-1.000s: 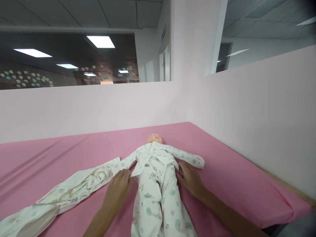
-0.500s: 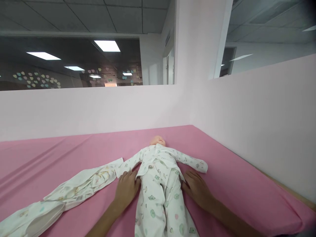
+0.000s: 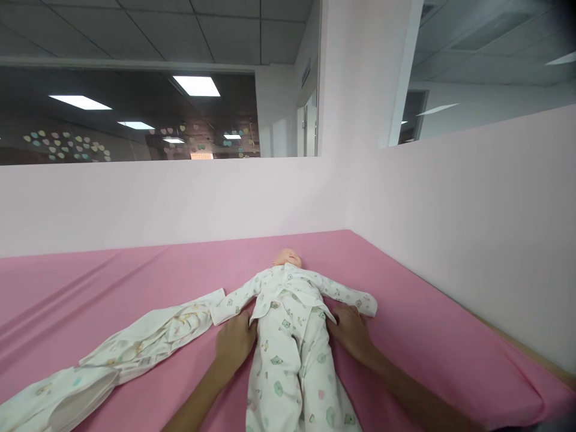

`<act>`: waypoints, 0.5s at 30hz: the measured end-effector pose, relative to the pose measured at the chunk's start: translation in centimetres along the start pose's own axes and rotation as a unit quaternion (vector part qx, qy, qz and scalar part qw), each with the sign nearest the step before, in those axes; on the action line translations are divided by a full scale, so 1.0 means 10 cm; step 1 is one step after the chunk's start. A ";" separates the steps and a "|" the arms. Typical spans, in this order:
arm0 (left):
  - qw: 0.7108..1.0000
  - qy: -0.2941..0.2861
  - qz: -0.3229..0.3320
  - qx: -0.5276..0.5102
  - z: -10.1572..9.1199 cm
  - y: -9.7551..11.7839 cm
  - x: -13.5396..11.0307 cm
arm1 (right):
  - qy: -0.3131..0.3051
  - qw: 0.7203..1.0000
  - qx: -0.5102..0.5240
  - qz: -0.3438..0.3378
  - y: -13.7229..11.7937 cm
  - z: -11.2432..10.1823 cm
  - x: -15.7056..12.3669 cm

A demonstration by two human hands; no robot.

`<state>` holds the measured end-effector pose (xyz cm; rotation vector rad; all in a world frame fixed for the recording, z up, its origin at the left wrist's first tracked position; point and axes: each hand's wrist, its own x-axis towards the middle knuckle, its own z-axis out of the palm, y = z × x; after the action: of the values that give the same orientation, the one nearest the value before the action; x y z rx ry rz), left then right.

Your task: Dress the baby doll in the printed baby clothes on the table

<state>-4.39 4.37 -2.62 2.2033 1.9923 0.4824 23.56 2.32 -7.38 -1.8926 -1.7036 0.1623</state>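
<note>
Smooth-headed doll [image 3: 287, 258] wears green-printed white cloth jacket [image 3: 288, 276] and matching loose trousers [image 3: 276, 373]. Left hand [image 3: 234, 343], right hand [image 3: 351, 333]: fingers curled at the jacket's lower sides; pinch cannot be confirmed.

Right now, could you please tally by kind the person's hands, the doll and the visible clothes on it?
Hands (left hand, right hand): 2
Doll: 1
Patterned top: 1
Patterned trousers: 1
Total: 5

Bare hands [image 3: 234, 341] and slim forearms [image 3: 411, 387]
</note>
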 end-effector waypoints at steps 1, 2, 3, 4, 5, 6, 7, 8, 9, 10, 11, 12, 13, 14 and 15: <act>1.000 0.000 -0.001 0.029 0.02 -0.01 0.00 | 0.000 1.000 -0.005 0.007 -0.01 0.01 0.01; 0.999 -0.002 0.005 0.051 0.03 -0.01 0.00 | -0.001 1.000 -0.009 0.007 -0.01 0.03 0.02; 0.997 -0.006 0.018 0.068 0.04 -0.02 0.00 | -0.002 1.000 -0.011 0.001 -0.01 0.03 0.02; 0.996 -0.013 0.035 0.083 0.03 -0.03 0.00 | -0.003 1.000 -0.012 -0.008 0.00 0.03 0.02; 0.994 -0.021 0.056 0.097 0.02 -0.05 0.00 | -0.005 1.000 -0.011 -0.021 0.01 0.03 0.01; 0.991 -0.028 0.078 0.109 0.00 -0.07 -0.01 | -0.008 0.999 -0.008 -0.034 0.03 0.02 0.00; 0.987 -0.033 0.100 0.122 -0.03 -0.10 -0.02 | -0.012 0.999 -0.004 -0.047 0.05 0.00 -0.01; 0.983 -0.035 0.120 0.135 -0.05 -0.13 -0.03 | -0.014 0.998 -0.001 -0.056 0.08 -0.03 -0.03; 0.979 -0.031 0.136 0.147 -0.07 -0.16 -0.04 | -0.012 0.998 0.001 -0.064 0.10 -0.05 -0.04; 0.976 -0.024 0.147 0.156 -0.08 -0.18 -0.06 | -0.008 0.997 0.001 -0.070 0.12 -0.08 -0.05; 0.975 -0.014 0.152 0.162 -0.10 -0.20 -0.07 | 0.000 0.997 0.003 -0.075 0.12 -0.11 -0.06; 0.976 -0.002 0.150 0.161 -0.11 -0.20 -0.09 | 0.012 0.997 0.006 -0.078 0.12 -0.14 -0.07; 0.978 0.013 0.141 0.151 -0.12 -0.18 -0.10 | 0.025 0.996 0.016 -0.081 0.09 -0.17 -0.08; 0.983 0.029 0.128 0.131 -0.14 -0.15 -0.10 | 0.037 0.995 0.031 -0.084 0.05 -0.20 -0.08; 0.987 0.046 0.116 0.105 -0.16 -0.11 -0.10 | 0.050 0.994 0.049 -0.086 0.00 -0.23 -0.08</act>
<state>-5.98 3.33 -1.60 2.6046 1.9196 0.4241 24.44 0.79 -5.71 -1.6465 -1.7482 0.0816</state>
